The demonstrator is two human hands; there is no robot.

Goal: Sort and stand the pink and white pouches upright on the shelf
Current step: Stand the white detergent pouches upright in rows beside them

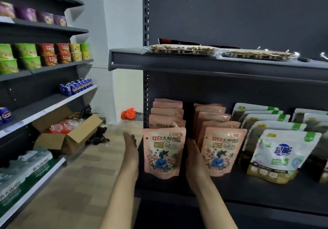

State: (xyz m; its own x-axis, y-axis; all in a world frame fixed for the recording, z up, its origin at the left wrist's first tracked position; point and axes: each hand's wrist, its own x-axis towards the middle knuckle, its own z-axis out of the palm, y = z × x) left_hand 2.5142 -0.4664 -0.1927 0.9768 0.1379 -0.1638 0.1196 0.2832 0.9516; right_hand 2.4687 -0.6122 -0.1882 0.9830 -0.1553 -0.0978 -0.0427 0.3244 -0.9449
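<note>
Much of the scene is only partly visible. Behind the front pink flat-bottomed plastic pouch with a blue flower picture (164, 153) stands a row of the same pouches, and I see only their top edges. The second pink pouch row (222, 150) just to the right is the same: the front one shows its face, the others only their upper strips. The right edge of the picture cuts off the last row of white pouches with green corner tabs (281, 155). Of the white rows, only the front pouch shows a clear label, with a blue round logo; the ones behind are dark and hard to read.

All these pouches stand on the dark grey metal lower shelf (230, 186), upright, the long axis vertical, the printed faces turned to me and the sealed tops up. The front white pouch leans a little.

My left hand (131, 144) is beside the left edge of the front pink pouch, fingers straight, palm turned to the pouch, holding nothing; I cannot tell if it touches. My right hand (195, 155) is in the gap between the two pink rows, also with straight, relaxed fingers and no grasp. It lies close against the left side of the second row's front pouch.
</note>
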